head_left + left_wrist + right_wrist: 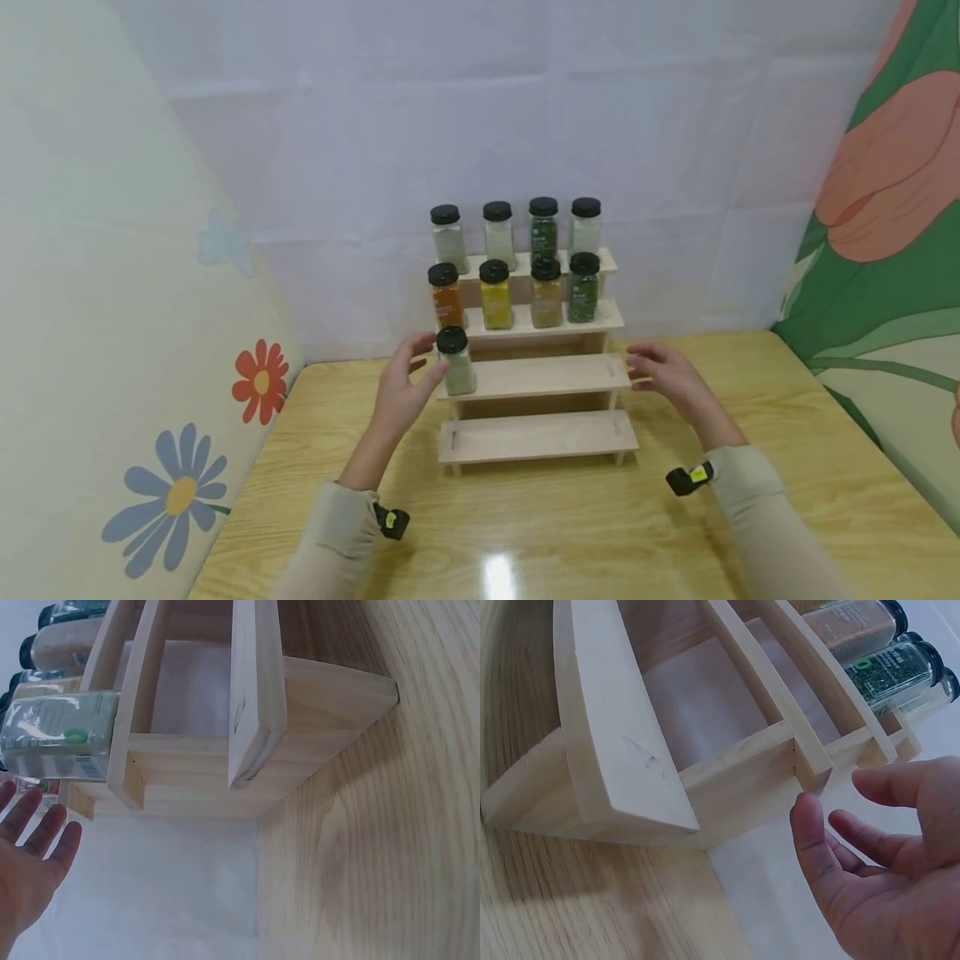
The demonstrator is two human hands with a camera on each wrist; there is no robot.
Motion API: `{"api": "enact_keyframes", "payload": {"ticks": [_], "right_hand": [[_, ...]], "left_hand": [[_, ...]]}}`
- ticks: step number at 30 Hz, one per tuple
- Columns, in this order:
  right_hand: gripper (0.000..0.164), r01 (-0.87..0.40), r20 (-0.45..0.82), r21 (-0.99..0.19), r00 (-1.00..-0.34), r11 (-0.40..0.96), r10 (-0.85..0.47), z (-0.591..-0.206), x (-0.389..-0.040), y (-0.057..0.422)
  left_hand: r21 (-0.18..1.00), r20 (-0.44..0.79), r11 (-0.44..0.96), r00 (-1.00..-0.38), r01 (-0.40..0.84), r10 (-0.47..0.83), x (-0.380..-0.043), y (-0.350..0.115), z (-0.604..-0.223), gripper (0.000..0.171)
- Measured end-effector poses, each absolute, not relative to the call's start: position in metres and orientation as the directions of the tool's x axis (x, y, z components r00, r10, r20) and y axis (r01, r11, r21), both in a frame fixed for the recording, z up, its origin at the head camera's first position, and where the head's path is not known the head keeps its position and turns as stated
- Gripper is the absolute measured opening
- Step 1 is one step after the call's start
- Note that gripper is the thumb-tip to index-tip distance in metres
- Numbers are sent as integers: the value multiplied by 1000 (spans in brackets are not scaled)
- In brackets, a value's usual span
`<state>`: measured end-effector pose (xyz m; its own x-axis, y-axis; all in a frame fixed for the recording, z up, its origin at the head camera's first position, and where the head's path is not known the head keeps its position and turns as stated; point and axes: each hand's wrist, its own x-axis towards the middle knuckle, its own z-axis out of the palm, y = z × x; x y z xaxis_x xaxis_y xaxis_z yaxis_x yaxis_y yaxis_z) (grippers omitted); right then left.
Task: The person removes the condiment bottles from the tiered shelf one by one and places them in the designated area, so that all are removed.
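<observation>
A four-tier wooden rack (536,437) stands on the table, its lowest shelf bare. My left hand (401,396) is beside the left end of the second shelf from the bottom, fingers spread. A spice jar with pale green contents and a black lid (459,372) stands upright there. In the left wrist view, those fingers (43,834) are just off that glass jar (60,739). My right hand (672,382) is at the rack's right end, holding nothing. Its relaxed fingers (810,832) lie right by a shelf's end in the right wrist view.
Above, the third shelf carries an orange jar (447,304), a yellow jar (496,302), a tan jar (546,300) and a green one (583,293). Several more jars line the top shelf (521,268). A white cloth (360,167) hangs behind the wooden table (585,533).
</observation>
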<state>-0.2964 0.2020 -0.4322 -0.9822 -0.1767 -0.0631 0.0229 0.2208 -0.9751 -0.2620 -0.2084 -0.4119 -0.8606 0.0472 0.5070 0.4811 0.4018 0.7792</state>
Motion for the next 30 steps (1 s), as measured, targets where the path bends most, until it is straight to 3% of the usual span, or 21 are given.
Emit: {"api": "enact_keyframes", "payload": {"ticks": [18,30], "right_hand": [[49,33,-73,-974,-982,223,-176,-435,-301,185],[50,118,-112,-993,-972,-14,-206,-439,-303,181]], "left_hand": [[801,473,387,-879,457,58,-266,-194,-403,59],[830,460,331,-887,448,47,-270,-193,-404,58]]}}
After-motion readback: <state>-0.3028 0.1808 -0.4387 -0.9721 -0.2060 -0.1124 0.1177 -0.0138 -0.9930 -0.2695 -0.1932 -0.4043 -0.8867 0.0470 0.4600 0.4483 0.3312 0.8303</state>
